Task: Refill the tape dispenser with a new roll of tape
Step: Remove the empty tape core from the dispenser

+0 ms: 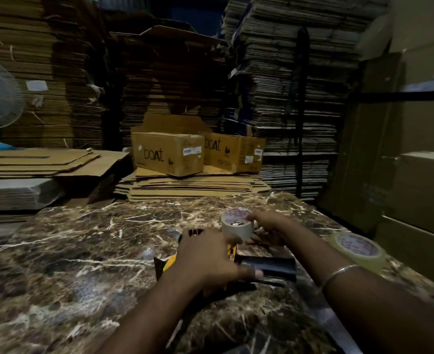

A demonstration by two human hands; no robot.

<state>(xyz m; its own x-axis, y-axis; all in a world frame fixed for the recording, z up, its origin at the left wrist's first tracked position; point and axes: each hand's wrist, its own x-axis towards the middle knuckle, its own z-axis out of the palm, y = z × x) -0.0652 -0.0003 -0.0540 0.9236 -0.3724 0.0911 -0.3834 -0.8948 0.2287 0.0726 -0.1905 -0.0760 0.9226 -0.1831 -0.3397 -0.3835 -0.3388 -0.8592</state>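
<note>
Tape dispenser (238,267): yellow and black, lying on its side on the marbled worktop (83,251), partly hidden. Tape roll (237,224): beige, red-printed white core, tilted upright at the dispenser's far end. Second, clear roll (359,251) lies flat, well right.

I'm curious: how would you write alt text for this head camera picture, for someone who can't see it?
On a marble table, a person's left hand presses on a yellow-and-black tape dispenser while the right hand holds a tape roll at its far end. A second roll lies to the right; two "boAt" boxes and stacked flat cardboard stand behind.
</note>
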